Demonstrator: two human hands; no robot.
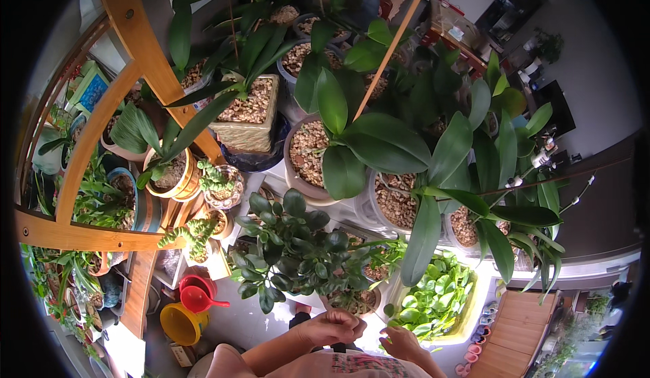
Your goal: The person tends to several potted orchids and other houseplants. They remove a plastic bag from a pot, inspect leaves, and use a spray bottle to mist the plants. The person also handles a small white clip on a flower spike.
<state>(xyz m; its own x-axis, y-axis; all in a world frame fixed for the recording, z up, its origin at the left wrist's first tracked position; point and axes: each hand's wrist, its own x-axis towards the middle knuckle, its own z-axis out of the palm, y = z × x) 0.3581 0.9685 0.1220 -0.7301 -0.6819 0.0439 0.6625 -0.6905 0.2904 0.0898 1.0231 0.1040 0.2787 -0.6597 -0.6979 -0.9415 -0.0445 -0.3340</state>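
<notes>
My left hand (337, 326) is curled into a fist in front of my body, with nothing visible in it. To its right, my right hand (401, 343) has loosely bent fingers, slightly apart, and I see nothing between them. Just beyond the left fist stands a pot (377, 299) with a low plant. A bushy plant with dark, rounded leaves (294, 256) rises behind it. Close to my right hand, a pale rectangular tub (469, 322) holds bright green, round-leaved plants (431, 296). One dark round leaf (389, 310) hangs just above the right fingers.
Potted orchids with broad leaves (386, 142) crowd the space ahead, one beside a slanted wooden stick (391, 48). A curved wooden stand (101, 238) fills the left. A red dipper (195, 298) and a yellow bucket (184, 324) are at lower left. Slippers (472, 352) line a wooden cabinet (518, 327).
</notes>
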